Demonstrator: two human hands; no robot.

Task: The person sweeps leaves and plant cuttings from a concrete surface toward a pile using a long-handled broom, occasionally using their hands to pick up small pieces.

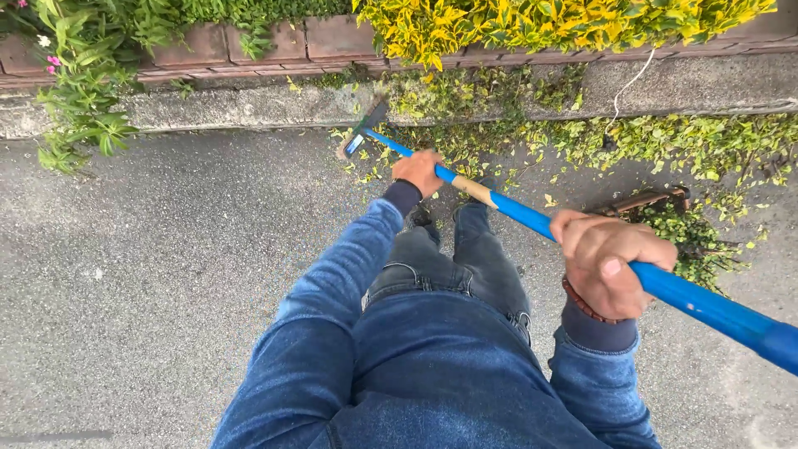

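Note:
I hold a long rake or broom with a blue handle [515, 209] in both hands. My left hand [418, 172] grips the handle lower down, near a bare wooden stretch. My right hand [609, 263] grips it higher up, closer to me, with a beaded bracelet at the wrist. The tool's dark head [362, 133] rests on the asphalt at the foot of the kerb, among loose green and yellow hedge clippings [465, 141]. I wear a denim jacket and grey jeans.
A concrete kerb [233, 106] and a brick planter edge [332, 37] run along the top, with hedge [540, 23] and leafy plants [79, 91] above. A heap of clippings with a brown dustpan-like object [648, 201] lies at the right. Grey asphalt [150, 274] spreads left.

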